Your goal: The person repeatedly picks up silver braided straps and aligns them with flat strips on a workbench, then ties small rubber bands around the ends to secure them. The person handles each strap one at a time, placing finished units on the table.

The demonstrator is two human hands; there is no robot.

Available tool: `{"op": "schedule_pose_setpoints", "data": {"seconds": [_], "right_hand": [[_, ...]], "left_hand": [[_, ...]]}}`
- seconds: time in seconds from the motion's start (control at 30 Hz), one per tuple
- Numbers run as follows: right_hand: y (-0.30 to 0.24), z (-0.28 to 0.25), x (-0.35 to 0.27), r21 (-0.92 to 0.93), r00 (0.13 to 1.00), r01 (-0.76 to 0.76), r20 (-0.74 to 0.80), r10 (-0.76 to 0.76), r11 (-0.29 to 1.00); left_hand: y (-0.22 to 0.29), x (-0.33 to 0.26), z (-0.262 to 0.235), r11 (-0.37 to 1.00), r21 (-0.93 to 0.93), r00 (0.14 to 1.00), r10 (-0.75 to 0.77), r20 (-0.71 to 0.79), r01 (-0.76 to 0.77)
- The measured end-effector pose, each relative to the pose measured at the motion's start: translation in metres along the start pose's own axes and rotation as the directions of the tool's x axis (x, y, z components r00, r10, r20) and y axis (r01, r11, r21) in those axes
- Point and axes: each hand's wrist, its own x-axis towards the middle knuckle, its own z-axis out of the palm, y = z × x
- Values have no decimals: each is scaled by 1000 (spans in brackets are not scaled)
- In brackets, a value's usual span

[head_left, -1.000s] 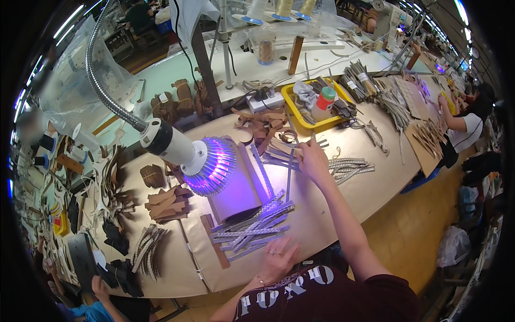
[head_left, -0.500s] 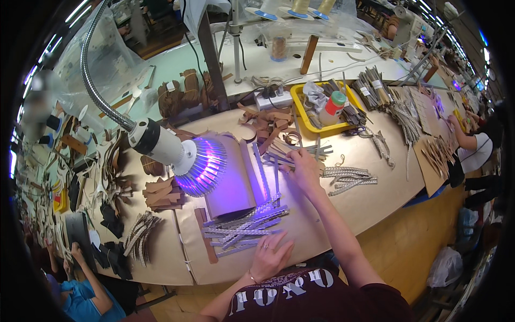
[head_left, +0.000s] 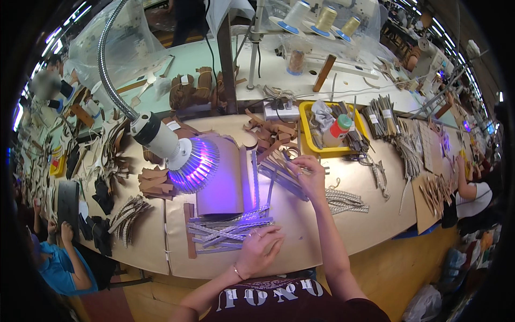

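Note:
My right hand (head_left: 309, 176) is over a fan of narrow grey strips (head_left: 287, 181), its fingertips pinched on what looks like one thin strip. My left hand (head_left: 260, 251) rests half curled with fingers apart, beside a crisscross pile of braided grey strips (head_left: 228, 232); nothing shows in it. Just beyond that pile, a lamp (head_left: 194, 164) with a ribbed head casts violet light on a curved tan form (head_left: 222, 188). A thin strip stands upright from the pile toward my right hand.
A yellow tray (head_left: 328, 150) holds a bottle with a green cap (head_left: 338, 130) and strips. More braided strips (head_left: 347, 200) lie right of my right hand. Brown strips (head_left: 272, 131) are heaped beyond it. Left lie brown pieces (head_left: 155, 183). Co-workers sit at both sides.
The whole view has shifted a little. My right hand's fingers have closed and lifted slightly at the grey strips. My left hand's fingers are curled more, still by the braided pile.

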Motion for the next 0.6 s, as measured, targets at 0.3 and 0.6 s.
{"op": "schedule_pose_setpoints", "data": {"seconds": [0.3, 0.6], "right_hand": [[-46, -20, -23, -154, 974, 221, 93, -209, 963], [-44, -27, -39, 146, 993, -5, 115, -12, 989]], "left_hand": [[6, 109, -10, 963, -198, 915, -242, -323, 184], [-27, 126, 3, 800, -534, 891, -420, -172, 274]]}}
